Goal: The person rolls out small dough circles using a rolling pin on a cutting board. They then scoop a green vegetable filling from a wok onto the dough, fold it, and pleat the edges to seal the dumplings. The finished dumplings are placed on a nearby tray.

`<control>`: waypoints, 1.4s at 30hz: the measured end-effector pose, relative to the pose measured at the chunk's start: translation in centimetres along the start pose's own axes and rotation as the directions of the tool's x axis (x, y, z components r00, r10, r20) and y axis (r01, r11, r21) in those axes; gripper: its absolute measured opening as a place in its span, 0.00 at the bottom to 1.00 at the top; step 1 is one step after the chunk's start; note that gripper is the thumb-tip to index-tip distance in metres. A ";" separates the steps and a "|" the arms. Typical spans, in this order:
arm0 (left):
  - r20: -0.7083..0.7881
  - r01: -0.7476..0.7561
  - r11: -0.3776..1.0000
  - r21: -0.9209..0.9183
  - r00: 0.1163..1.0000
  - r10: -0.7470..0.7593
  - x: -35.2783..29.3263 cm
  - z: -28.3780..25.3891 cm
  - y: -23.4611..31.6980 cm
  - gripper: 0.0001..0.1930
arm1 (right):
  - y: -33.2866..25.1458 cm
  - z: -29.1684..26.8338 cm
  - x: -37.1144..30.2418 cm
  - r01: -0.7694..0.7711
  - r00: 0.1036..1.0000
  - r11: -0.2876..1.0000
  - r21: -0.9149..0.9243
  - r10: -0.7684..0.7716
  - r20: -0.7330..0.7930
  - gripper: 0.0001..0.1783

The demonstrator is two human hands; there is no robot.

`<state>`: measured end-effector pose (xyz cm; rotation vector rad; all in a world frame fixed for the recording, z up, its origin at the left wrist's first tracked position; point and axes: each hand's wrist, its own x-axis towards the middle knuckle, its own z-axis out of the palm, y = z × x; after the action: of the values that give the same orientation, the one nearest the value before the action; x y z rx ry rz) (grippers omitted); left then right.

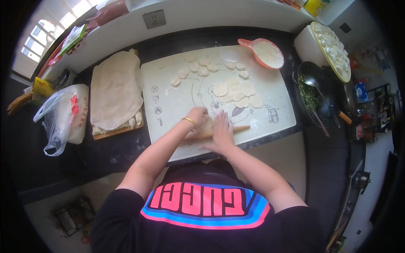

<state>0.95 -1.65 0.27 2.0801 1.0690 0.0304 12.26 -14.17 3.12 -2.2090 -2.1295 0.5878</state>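
Observation:
On a pale printed mat [168, 116], my left hand [197, 117] is closed at the edge of a small dough round [206, 127], its fingers bent in a pinch. Beside it, my right hand [222, 133] lies flat over a wooden rolling pin [241, 128], fingers stretched forward and thumb out to the left. Part of the dough and the pin's middle are hidden under my hands. Beyond them rests an overlapping group of thin rolled wrappers [236, 91]. Several small dough pieces [203, 63] are scattered toward the mat's far side.
A red scoop-shaped bowl of flour [268, 54] sits at the mat's far right corner. Left of the mat, a cloth [117, 90] covers dumplings on a board, near a plastic bag [71, 114]. At right stand a pan of chopped green filling [310, 97] and a white container [314, 44].

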 end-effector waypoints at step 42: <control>0.089 0.008 0.990 0.140 0.996 -0.021 0.4 -1.1 0.4 0.13 | -1.0 -0.2 2.1 -0.036 0.990 0.999 -0.007 0.035 -0.139 0.69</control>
<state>1.04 -0.83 1.16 2.1764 1.0569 -0.1487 11.37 -12.00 3.01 -2.2252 -2.0342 0.4128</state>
